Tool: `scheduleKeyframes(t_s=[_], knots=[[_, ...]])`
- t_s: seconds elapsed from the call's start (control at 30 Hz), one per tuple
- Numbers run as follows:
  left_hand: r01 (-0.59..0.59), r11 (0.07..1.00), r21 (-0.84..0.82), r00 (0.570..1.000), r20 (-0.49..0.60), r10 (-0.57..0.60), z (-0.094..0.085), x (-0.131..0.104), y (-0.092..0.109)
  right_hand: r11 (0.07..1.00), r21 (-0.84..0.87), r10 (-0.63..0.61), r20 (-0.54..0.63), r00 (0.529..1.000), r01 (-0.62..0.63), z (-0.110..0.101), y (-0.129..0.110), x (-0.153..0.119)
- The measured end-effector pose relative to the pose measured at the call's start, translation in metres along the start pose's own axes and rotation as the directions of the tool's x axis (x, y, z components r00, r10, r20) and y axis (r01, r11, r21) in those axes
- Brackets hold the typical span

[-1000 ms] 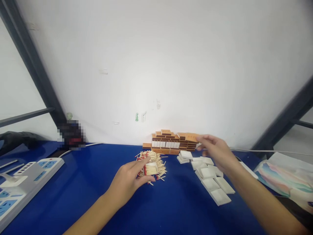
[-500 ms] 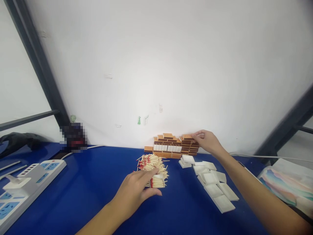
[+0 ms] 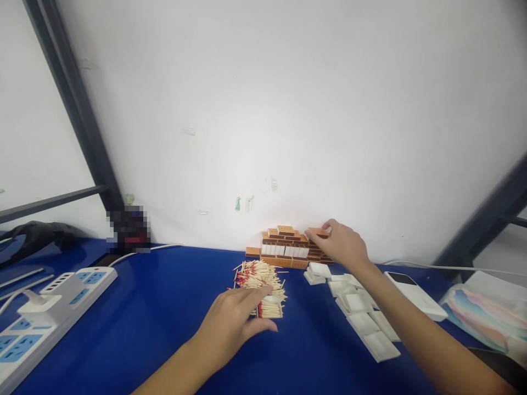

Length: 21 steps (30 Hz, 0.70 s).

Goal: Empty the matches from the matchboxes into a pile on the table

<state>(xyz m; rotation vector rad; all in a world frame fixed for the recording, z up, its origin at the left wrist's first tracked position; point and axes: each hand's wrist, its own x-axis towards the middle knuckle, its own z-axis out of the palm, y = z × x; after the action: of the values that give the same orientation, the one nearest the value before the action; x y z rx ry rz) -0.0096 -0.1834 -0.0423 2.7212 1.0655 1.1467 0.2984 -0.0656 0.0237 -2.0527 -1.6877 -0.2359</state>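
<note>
Orange-brown matchboxes [image 3: 284,262] stand stacked against the wall, with a row of white upright pieces in the middle. At the stack's right end, my right hand [image 3: 341,244] has its thumb and fingers closed on a top matchbox [image 3: 318,232]. My left hand [image 3: 239,318] lies around a small white tray filled with matches [image 3: 269,309], thumb at its near side and fingers over its far side. Loose red-headed matches [image 3: 255,271] are heaped just behind that tray. White empty trays [image 3: 363,322] lie in a loose pile to the right, partly behind my right forearm.
A white power strip [image 3: 90,282] with plugs lies at the left. On the right are a white device with a dark screen [image 3: 415,293] and a colourful pouch [image 3: 477,315]. A cable runs along the wall. Dark metal bars [image 3: 74,109] frame both sides.
My right hand has moved slightly left over the top matchbox, its thumb now in front of it. The view has shifted a little, showing more of the white device. My left hand keeps its hold.
</note>
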Motion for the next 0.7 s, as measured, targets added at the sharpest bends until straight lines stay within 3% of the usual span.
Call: scheduleKeyframes(t_s=[0.33,0.57,0.7], knots=[[-0.014,1.0,0.024,1.0,0.008,0.014,0.0,0.0,0.0,0.997,-0.035,-0.067,-0.068,0.995,0.065,0.012,0.001,-0.002],[-0.018,0.998,0.056,1.0,-0.002,0.018,-0.002,0.001,0.0,1.0,0.019,0.025,-0.167,0.986,-0.022,0.003,0.016,-0.007],[-0.025,0.998,0.066,1.0,0.001,0.025,-0.002,0.001,0.0,0.999,0.029,0.034,-0.255,0.966,-0.028,0.012,0.023,-0.017]])
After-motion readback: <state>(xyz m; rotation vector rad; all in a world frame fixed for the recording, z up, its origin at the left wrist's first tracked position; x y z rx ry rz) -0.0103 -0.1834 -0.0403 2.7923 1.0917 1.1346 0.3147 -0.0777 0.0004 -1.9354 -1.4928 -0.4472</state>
